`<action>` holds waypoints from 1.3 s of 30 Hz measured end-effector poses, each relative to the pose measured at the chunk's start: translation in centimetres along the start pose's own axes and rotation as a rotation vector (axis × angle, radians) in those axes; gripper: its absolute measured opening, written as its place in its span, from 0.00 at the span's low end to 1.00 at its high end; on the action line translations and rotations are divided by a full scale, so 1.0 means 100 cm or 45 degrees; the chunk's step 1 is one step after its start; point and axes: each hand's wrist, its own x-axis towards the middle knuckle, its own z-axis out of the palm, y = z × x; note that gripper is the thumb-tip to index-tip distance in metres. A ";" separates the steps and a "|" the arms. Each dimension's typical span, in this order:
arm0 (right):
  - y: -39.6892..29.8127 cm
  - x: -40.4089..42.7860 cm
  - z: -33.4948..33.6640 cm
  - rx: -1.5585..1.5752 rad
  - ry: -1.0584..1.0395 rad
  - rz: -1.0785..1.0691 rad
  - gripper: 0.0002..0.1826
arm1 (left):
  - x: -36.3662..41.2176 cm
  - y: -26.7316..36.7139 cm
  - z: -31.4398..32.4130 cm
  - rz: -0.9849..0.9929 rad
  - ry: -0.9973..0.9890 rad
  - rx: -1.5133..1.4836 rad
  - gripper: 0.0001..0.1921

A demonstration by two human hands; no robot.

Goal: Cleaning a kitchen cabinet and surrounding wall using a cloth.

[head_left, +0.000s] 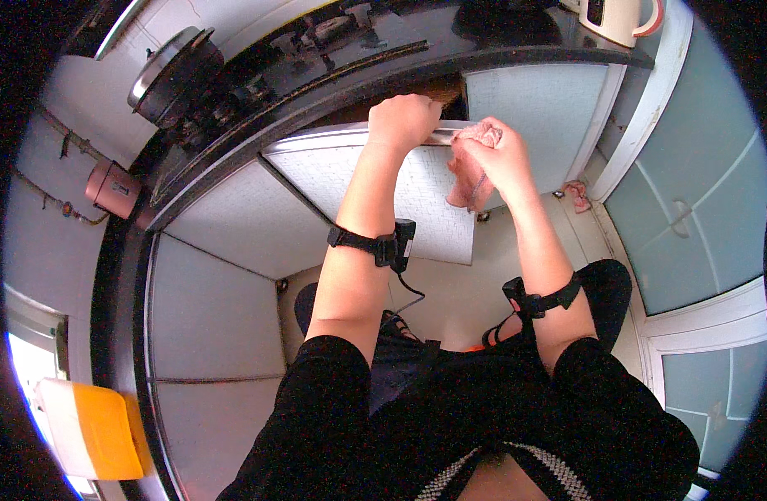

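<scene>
My left hand is closed over the metal-trimmed top edge of a white textured cabinet front, which stands out from the counter. Beside it, my right hand grips a crumpled pink cloth against the same edge. Part of the cloth bunches above the thumb, and the rest hangs down over the front's face. Behind the edge, a dark gap shows the cabinet's interior, mostly hidden by my hands. Black straps circle both forearms; the left one carries a small box with a cable.
A lidded pot rests on the gas stove, left on the dark countertop. A cream kettle stands at the right end. Frosted glass doors line the right. Another pink cloth lies on the floor. A yellow-and-white container sits lower left.
</scene>
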 end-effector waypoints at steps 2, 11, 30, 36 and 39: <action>0.011 0.002 -0.006 0.398 -0.100 0.053 0.10 | 0.000 0.003 -0.001 -0.011 0.000 -0.014 0.20; 0.018 -0.001 -0.001 0.333 -0.009 0.023 0.10 | 0.001 0.004 0.002 -0.002 0.004 -0.013 0.21; -0.002 -0.010 0.000 0.527 -0.048 0.195 0.04 | 0.010 -0.014 0.015 0.218 -0.037 0.205 0.19; 0.017 -0.006 0.004 0.118 0.065 0.010 0.08 | 0.005 -0.008 0.009 0.179 -0.068 0.218 0.17; 0.018 -0.006 0.004 0.037 0.133 -0.075 0.08 | 0.006 -0.010 0.012 0.164 -0.007 0.186 0.14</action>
